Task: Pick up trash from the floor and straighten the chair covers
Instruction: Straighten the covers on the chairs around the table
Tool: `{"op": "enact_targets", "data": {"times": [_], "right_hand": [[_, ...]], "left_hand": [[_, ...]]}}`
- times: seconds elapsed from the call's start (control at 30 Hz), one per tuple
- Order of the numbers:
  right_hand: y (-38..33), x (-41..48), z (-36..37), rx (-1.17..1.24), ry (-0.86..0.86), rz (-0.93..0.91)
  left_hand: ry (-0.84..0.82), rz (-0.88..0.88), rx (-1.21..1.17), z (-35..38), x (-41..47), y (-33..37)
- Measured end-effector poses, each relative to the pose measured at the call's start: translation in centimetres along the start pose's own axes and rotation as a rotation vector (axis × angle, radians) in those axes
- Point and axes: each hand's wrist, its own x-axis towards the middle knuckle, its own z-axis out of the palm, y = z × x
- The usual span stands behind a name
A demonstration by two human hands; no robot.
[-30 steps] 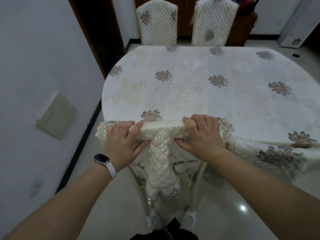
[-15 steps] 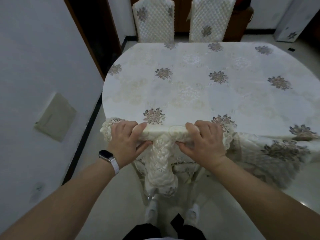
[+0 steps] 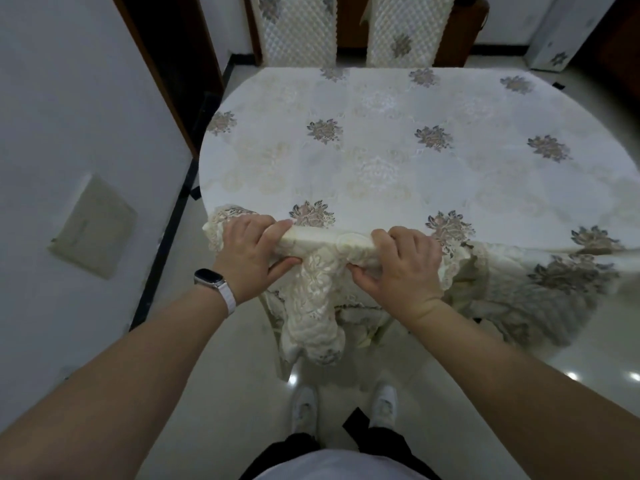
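Chair cover (image 3: 317, 299): cream, quilted w/ lace, draped over the back of a chair (image 3: 273, 318) tucked in at the 6 o'clock edge of the tabletop (image 3: 381, 161). Along the top of the back a smooth cream band w/ an oval relief is seen; whether it is rolled fabric or the rail itself cannot be told. A bunched strip of the cover hangs from the band's middle toward the floor (image 3: 221, 368).

Left grip (image 3: 251, 252) is clamped on the cover at the band's 9 o'clock end, fingers curled over the top, thumb tucked under. Right grip (image 3: 403, 268) is clamped on the 3 o'clock end the same way. The two are held apart, w/ the hanging strip between them. A lace edge (image 3: 218, 225) is seen just past the left grip at 9 o'clock. A watch (image 3: 212, 280) w/ white strap is worn on the left wrist.

The tabletop is covered by a pale cloth (image 3: 554, 296) w/ floral motifs; its hem hangs at 4 o'clock, beside the right grip. Two far chairs (image 3: 280, 29) in quilted covers are stood side by side at 12 o'clock, tops cut off by the frame. A beige plate (image 3: 91, 225) is fixed to the wall at 9 o'clock. White shoes (image 3: 304, 407) are seen on the floor at 6 o'clock, below the strip.
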Motion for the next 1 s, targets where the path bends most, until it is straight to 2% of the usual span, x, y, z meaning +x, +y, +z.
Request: {"op": "enact_targets", "data": {"times": [0.27, 0.73, 1.0], "right_hand": [[0.8, -2.1, 0.0, 0.034, 0.059, -0.053], [5.5, -1.5, 0.6, 0.068, -0.065, -0.069], [4.3, -3.9, 1.5, 0.078, -0.246, 0.005]], "left_hand": [[0.074, -0.036, -0.015, 0.6, -2.2, 2.3], [0.078, 0.004, 0.054, 3.7, -1.5, 4.5], [-0.069, -0.011, -0.046, 4.3, -3.5, 3.6]]}}
